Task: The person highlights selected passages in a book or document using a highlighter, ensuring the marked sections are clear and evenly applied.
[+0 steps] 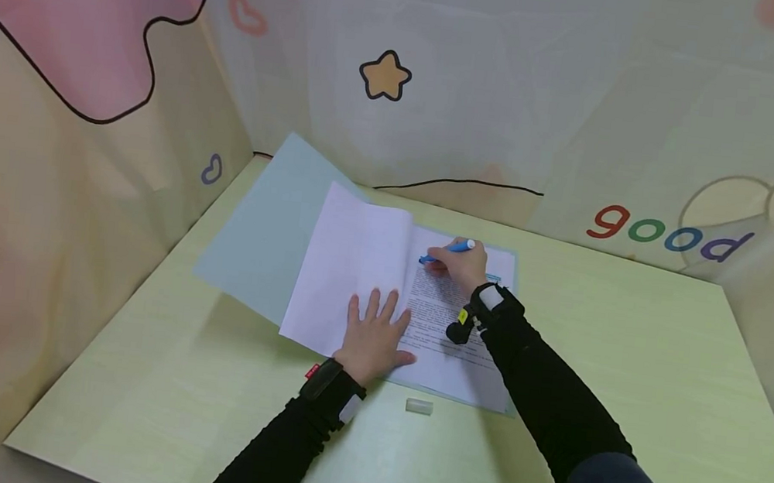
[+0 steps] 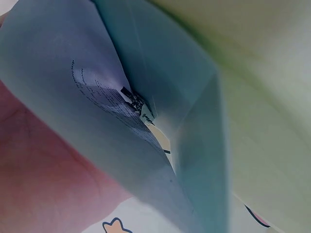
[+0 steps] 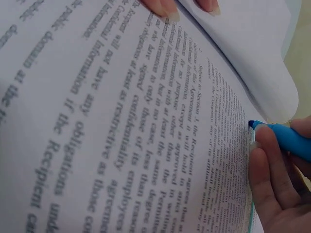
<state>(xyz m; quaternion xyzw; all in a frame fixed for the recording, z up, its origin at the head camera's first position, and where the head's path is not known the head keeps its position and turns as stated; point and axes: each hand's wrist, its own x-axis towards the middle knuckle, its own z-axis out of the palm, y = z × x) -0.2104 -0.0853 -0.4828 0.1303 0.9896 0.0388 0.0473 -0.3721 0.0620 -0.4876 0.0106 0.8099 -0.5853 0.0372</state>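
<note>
My right hand [image 1: 460,264] pinches a blue highlighter [image 1: 455,246] with a white rear end. Its dark blue tip points down at the upper left of the printed page [image 3: 131,121]; whether it touches the paper I cannot tell. A light blue mark shows near the top right of that page. Fingers spread, my left hand [image 1: 373,345] rests flat on the turned-over white sheets [image 1: 350,261] beside the fold. Beneath the papers lies an open light blue folder [image 1: 266,222]; its raised cover also fills much of the left wrist view.
A small pale grey block [image 1: 419,406] lies on the light wood-tone table [image 1: 633,374] in front of the folder. Behind the table hangs a printed curtain [image 1: 499,97], and another patterned sheet [image 1: 79,243] closes off the left side.
</note>
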